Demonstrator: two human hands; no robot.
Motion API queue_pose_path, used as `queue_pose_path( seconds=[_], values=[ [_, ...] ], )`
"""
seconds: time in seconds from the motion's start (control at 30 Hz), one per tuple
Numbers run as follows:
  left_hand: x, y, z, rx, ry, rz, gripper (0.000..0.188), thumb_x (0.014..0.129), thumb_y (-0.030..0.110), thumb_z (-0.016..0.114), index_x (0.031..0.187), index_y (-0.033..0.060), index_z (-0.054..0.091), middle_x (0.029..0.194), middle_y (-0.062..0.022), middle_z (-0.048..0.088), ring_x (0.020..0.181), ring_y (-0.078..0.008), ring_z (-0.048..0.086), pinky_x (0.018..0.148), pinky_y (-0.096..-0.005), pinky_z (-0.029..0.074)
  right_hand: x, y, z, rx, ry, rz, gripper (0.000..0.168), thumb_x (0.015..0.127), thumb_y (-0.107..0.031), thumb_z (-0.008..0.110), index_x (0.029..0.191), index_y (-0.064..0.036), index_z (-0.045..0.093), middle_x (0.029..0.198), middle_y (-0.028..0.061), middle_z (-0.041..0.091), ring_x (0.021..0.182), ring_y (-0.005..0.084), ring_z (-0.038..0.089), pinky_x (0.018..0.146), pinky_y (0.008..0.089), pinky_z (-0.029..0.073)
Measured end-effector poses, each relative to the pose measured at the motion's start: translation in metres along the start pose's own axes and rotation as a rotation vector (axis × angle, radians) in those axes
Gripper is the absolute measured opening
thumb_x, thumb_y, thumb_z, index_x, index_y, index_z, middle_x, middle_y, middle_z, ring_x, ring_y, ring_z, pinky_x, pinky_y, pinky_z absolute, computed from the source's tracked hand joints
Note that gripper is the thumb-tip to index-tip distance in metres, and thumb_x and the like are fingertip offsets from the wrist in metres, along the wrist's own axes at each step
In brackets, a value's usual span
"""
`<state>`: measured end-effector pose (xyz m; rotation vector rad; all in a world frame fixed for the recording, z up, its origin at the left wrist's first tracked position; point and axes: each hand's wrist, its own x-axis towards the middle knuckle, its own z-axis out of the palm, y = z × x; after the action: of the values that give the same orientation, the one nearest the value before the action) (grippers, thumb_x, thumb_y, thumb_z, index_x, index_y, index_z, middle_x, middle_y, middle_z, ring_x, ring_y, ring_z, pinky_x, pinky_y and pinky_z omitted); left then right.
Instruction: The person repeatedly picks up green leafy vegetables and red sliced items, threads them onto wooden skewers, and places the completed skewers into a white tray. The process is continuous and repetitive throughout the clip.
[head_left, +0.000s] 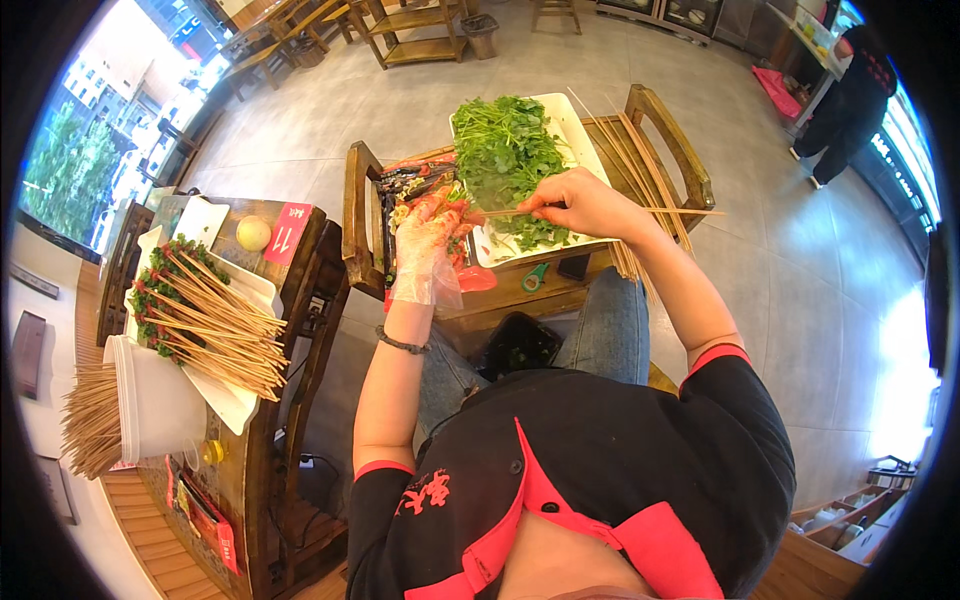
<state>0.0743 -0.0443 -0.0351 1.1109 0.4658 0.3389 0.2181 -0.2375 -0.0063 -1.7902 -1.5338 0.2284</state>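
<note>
My left hand (431, 229), in a clear plastic glove smeared with red, is closed around red, seasoned-looking food at the left end of a skewer. What exactly lies under its fingers is hidden. Between thumb and fingers my right hand (581, 202) pinches that thin wooden skewer (694, 213), which runs roughly level across the picture. Leafy green herbs (510, 150), likely cilantro, are heaped in a white tray (589, 142) beneath and beyond the right hand. Beside the left hand lies more dark and red food (409, 184) on a bag or sheet.
Loose skewers (660, 176) lie at the wooden stand's right side. A green-handled tool (534, 278) rests on its near ledge. On the left table, filled skewers (214, 307) occupy a white platter (232, 409), beside a plastic tub (161, 401) of bare skewers. A person (851, 97) stands far right.
</note>
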Motion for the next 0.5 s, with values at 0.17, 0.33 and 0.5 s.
queue_pose_path(
  seconds=[0.17,0.33,0.5],
  values=[
    [0.008,-0.008,-0.005,-0.009,-0.032,0.134,0.042,0.085,-0.007,0.053,0.126,-0.0053,0.044,0.098,-0.0141,0.060,0.072,-0.0181,0.060,0.061,-0.0276,0.050,-0.002,0.001,0.008,0.126,-0.008,0.078,0.018,0.079,-0.008,0.065,0.096,-0.006,0.068,0.077,0.0106,0.066,0.069,0.0190,0.062,0.063,0.0319,0.047],
    [0.009,-0.013,-0.006,-0.071,-0.066,0.169,0.041,0.084,-0.006,0.055,0.124,-0.0049,0.047,0.096,-0.0133,0.059,0.072,-0.0171,0.059,0.060,-0.0284,0.049,-0.005,0.002,0.017,0.258,0.002,0.132,0.020,0.080,-0.008,0.065,0.099,-0.007,0.068,0.077,0.0064,0.066,0.066,0.0104,0.056,0.061,0.0266,0.043],
    [0.009,-0.018,-0.006,-0.032,-0.108,0.258,0.042,0.083,-0.010,0.053,0.124,-0.0051,0.046,0.104,-0.0174,0.059,0.082,-0.0173,0.061,0.075,-0.0306,0.054,-0.007,-0.002,0.025,0.435,0.019,0.296,0.020,0.083,-0.009,0.062,0.102,-0.007,0.068,0.068,-0.0013,0.059,0.063,0.0045,0.046,0.058,0.0226,0.039]
  ],
)
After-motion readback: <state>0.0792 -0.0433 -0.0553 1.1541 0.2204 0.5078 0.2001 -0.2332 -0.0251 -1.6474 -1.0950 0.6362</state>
